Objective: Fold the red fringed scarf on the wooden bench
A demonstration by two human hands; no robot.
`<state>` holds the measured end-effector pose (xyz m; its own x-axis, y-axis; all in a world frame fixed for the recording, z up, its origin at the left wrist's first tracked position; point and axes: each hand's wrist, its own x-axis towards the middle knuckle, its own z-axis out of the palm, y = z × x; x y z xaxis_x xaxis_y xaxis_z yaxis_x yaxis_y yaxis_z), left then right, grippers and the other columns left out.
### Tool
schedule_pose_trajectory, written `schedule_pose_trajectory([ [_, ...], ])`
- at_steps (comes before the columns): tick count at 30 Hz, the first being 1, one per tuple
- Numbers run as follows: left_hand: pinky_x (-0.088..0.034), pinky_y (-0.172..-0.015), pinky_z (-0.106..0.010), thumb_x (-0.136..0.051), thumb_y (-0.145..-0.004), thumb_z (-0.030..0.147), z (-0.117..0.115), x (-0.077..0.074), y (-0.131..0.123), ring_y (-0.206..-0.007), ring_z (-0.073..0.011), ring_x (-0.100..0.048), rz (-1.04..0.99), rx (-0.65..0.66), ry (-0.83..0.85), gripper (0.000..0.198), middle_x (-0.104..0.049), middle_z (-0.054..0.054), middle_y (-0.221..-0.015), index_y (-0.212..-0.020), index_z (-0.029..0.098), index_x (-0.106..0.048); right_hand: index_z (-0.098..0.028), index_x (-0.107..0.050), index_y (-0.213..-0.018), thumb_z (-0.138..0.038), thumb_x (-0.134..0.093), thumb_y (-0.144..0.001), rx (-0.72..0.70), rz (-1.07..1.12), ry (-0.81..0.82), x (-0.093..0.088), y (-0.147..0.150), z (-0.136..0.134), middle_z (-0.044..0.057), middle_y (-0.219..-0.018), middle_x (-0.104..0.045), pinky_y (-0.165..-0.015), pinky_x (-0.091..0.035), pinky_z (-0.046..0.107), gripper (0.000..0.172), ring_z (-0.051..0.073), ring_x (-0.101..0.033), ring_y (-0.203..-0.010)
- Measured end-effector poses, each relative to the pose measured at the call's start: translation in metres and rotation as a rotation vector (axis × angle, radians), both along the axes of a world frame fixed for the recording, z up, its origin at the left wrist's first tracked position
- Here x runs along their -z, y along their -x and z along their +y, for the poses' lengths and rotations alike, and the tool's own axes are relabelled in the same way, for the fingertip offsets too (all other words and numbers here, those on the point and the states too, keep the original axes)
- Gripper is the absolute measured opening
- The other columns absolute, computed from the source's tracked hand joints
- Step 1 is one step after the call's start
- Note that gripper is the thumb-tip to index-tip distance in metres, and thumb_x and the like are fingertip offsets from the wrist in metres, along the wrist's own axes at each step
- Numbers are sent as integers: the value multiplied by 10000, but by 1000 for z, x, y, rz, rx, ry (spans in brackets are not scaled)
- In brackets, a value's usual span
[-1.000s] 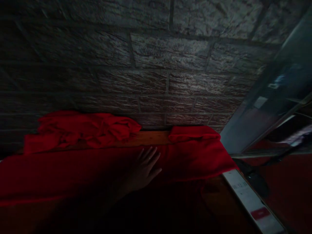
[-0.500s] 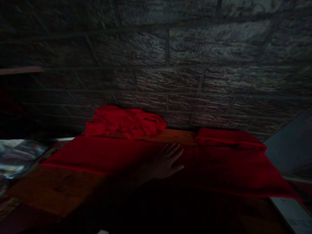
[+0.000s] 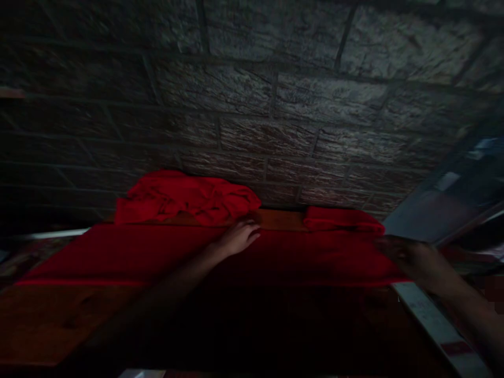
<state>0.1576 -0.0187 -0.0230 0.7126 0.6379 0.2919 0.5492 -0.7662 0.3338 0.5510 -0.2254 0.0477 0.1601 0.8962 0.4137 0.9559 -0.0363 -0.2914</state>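
Note:
A long red cloth (image 3: 299,257) lies spread along a wooden table. My left hand (image 3: 239,237) rests on it near its far edge, fingers lightly bent and the thumb a little apart. Beside those fingertips is a crumpled heap of red cloth (image 3: 189,197), against the wall. At the right end of the spread cloth, my right hand (image 3: 419,260) is closed on its edge; the fingertips are dark and blurred. A folded red cloth (image 3: 342,219) lies just beyond, to the left of my right hand.
A stone-block wall (image 3: 244,94) rises directly behind the wooden table (image 3: 43,315). At the right stands a grey-blue panel (image 3: 429,202). Below my right hand is a pale box-like thing with printing (image 3: 431,315). Deep shadow covers the table's near middle.
My right hand has come into view at the cloth's right end. My left hand has moved left and toward the far edge, its spread fingers now bent. The view has shifted.

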Motion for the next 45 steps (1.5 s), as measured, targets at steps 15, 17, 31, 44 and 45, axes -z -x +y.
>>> schedule_pose_trajectory([
  [15, -489, -861, -315, -604, -897, 237, 18, 18, -9, -902, -194, -631, -271, 25, 105, 115, -705, -45, -887, -833, 188, -686, -209, -707, -1049, -341, -590, -937, -340, 113, 53, 90, 140, 147, 79, -1090, -702, -965, -486, 354, 209, 218, -633, -1050],
  [17, -485, -862, -317, -588, -903, 226, 19, 18, -10, -900, -195, -629, -271, 20, 103, 118, -702, -44, -889, -833, 188, -675, -201, -714, -1025, -330, -595, -933, -347, 102, 56, 91, 137, 146, 86, -1068, -698, -970, -478, 369, 198, 227, -615, -1051],
  [31, -482, -854, -324, -584, -917, 253, 18, 22, -12, -881, -203, -627, -219, -32, 67, 137, -695, -54, -883, -837, 181, -669, -222, -725, -927, -295, -578, -922, -380, 134, 74, 84, 138, 144, 60, -966, -723, -905, -492, 346, 165, 207, -646, -944],
  [44, -460, -864, -312, -622, -927, 297, 12, 28, -14, -942, -206, -643, -137, -36, 18, 181, -735, -76, -941, -939, 155, -734, -252, -751, -981, -560, -428, -883, -425, 74, 72, 106, 120, 149, 84, -1022, -753, -794, -574, 413, 456, 274, -718, -900],
  [45, -461, -855, -313, -628, -923, 303, 12, 27, -13, -933, -207, -645, -136, -36, 16, 185, -737, -77, -939, -935, 153, -737, -256, -756, -974, -562, -416, -884, -428, 64, 72, 106, 120, 148, 87, -1019, -755, -789, -578, 415, 466, 277, -721, -896],
])
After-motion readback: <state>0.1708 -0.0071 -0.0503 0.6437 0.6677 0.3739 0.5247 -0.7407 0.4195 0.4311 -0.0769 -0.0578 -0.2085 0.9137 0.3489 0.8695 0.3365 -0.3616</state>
